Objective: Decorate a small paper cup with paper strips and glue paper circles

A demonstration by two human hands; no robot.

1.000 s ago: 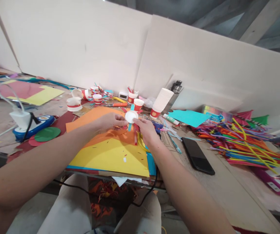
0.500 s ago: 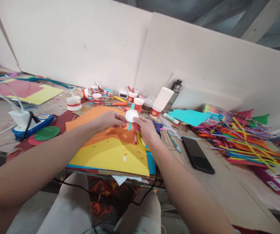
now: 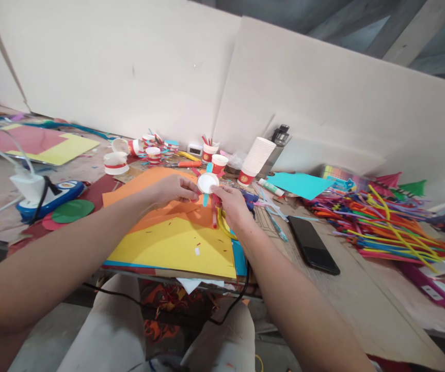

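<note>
Both hands keep their grip from half a second ago; the work piece sits marginally higher and further left in view.

Left hand [image 3: 174, 188]: thumb and fingertips [image 3: 194, 192] are pinched on the 8 o'clock edge of the cup piece [image 3: 207, 182]. Right hand [image 3: 232, 204]: fingertips are closed on strips at its 5 o'clock edge. The cup piece is a white round cup base with red and blue paper strips radiating from it. It is held just above the orange sheet [image 3: 148, 185].

The yellow sheet [image 3: 176, 248] lies at 6 o'clock of the cup piece and overlaps the orange sheet. A yellow loop [image 3: 222, 226] lies just beside the right wrist. A red cup [image 3: 218, 163] stands at 1 o'clock, close behind the cup piece. The cup stack [image 3: 257, 157] leans at 2 o'clock. The phone [image 3: 313, 244] lies face up at 4 o'clock, well apart from the right hand. The pipe cleaner pile [image 3: 393, 227] spreads at 3 o'clock. The white charger [image 3: 29, 186] and green disc [image 3: 73, 211] lie at 9 o'clock, well apart from the left hand.
</note>
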